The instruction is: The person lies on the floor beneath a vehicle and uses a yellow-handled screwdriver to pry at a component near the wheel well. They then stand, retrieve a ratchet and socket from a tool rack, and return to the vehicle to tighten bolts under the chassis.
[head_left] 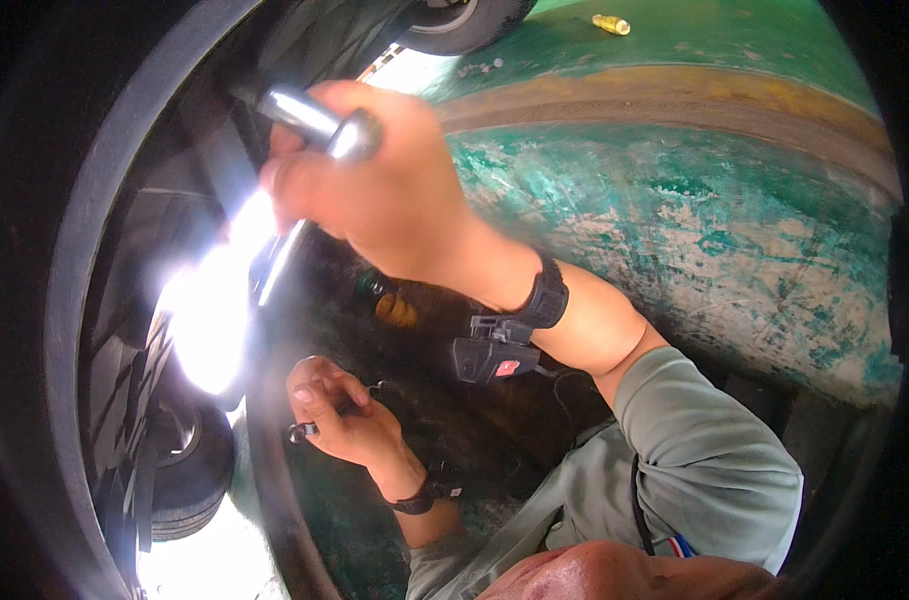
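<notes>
The right hand (pixel 379 185), high in the upper centre of the frame, is closed around a shiny metal tool (pixel 319 120); its bright shaft (pixel 279 262) runs down and left toward the dark underside of the car (pixel 124 200). The left hand (pixel 339 420), lower centre, is curled shut on a small dark metal piece (pixel 302 432), probably a bolt or socket bit, pinched between thumb and fingers. Each wrist carries a black strap; the right one has a small black device (pixel 494 355) clipped below it.

A glare patch (pixel 209 320) at mid left washes out the spot where the shaft ends, so what it touches cannot be told. A tyre (pixel 189 480) sits lower left, another wheel (pixel 459 25) at the top, and worn green floor (pixel 694 220) fills the right. A small yellow object (pixel 611 24) lies at the top on that floor.

To work well here, I judge the tool should stay square on its fitting, the wrist in line with the shaft, force applied steadily rather than in jerks. The small piece deserves a firm pinch, since dropped it would be hard to find in the dark.
</notes>
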`<action>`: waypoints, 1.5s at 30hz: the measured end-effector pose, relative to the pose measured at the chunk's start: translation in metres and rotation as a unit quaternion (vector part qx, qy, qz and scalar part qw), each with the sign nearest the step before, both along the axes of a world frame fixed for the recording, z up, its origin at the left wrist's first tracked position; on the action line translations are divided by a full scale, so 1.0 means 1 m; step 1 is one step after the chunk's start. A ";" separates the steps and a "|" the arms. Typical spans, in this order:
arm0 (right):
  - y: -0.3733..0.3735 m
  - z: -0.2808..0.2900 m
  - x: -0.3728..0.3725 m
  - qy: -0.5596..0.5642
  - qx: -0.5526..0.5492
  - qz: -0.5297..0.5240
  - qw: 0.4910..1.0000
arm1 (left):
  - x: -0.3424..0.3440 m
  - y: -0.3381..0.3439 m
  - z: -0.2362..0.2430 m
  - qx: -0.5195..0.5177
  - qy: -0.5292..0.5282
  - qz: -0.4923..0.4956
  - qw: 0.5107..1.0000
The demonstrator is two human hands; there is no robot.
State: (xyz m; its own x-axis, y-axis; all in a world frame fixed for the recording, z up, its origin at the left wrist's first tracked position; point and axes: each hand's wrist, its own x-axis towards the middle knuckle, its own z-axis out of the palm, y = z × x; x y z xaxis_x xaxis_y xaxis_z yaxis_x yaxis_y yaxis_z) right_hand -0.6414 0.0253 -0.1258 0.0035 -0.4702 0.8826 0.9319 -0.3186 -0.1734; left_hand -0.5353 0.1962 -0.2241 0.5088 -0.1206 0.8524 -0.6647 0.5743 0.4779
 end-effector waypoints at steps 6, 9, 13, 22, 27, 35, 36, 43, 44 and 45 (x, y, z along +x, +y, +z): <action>0.002 0.001 -0.002 -0.019 0.018 0.037 0.999 | 0.005 0.017 0.049 -0.049 -0.294 0.462 0.835; 0.010 0.005 -0.006 -0.002 0.064 0.134 0.989 | -0.018 0.002 0.075 0.028 -0.243 0.402 0.883; 0.008 0.005 -0.009 0.006 0.061 0.104 0.993 | -0.031 -0.014 0.081 -0.052 -0.010 0.098 0.994; -0.004 0.004 -0.002 0.006 0.002 -0.522 0.853 | 0.059 -0.126 0.077 0.248 0.020 -0.145 0.958; -0.010 0.002 -0.004 0.007 -0.047 -0.554 0.831 | 0.022 -0.127 0.071 0.180 -0.041 -0.021 0.983; 0.001 0.002 -0.012 0.051 0.040 0.053 0.997 | -0.009 0.036 0.004 -0.120 0.183 0.089 0.972; 0.004 0.002 -0.012 0.041 0.046 0.045 0.997 | -0.007 0.054 -0.006 -0.122 0.163 0.094 0.975; 0.012 0.004 0.007 -0.010 0.067 -0.060 0.996 | -0.009 0.085 -0.045 -0.081 0.164 0.052 0.982; 0.011 0.004 0.003 0.005 0.063 0.015 0.998 | -0.007 0.088 -0.051 -0.073 0.173 0.040 0.981; 0.010 0.003 0.000 0.020 0.060 0.092 0.994 | -0.005 0.092 -0.056 -0.065 0.181 0.030 0.981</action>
